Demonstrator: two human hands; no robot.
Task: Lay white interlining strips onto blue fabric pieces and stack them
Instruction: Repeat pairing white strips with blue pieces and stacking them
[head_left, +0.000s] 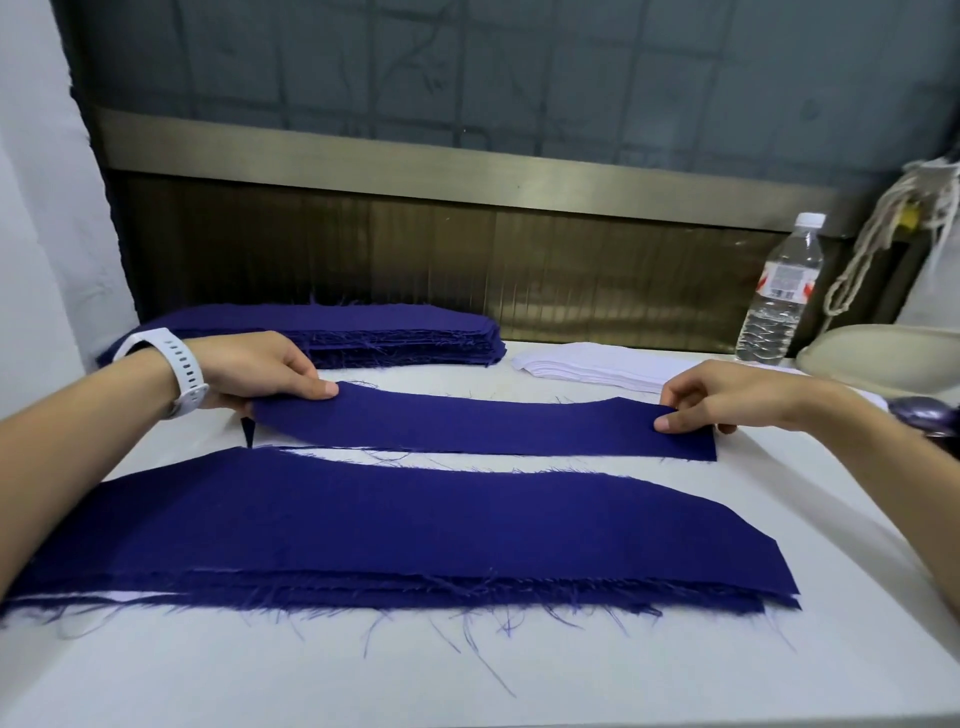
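Blue fabric piece held stretched by both ends, beyond the near stack.

White table (675, 649) carries all the work. The near stack (363, 530) of blue pieces lies closest to the person, white edges showing between its layers, so it is judged to be the finished pile. The far stack (363, 327) at the table's back looks like the untreated supply. The held blue piece (483, 426) spans between the two, pulled flat, probably to lie smooth for a strip. The interlining pile (592, 366) sits just behind it, near the right hand. The left hand (254, 371) pinches the piece's left end, thumb on top. The right hand (722, 397) pinches the right end likewise, its fingers curled beneath the cloth.
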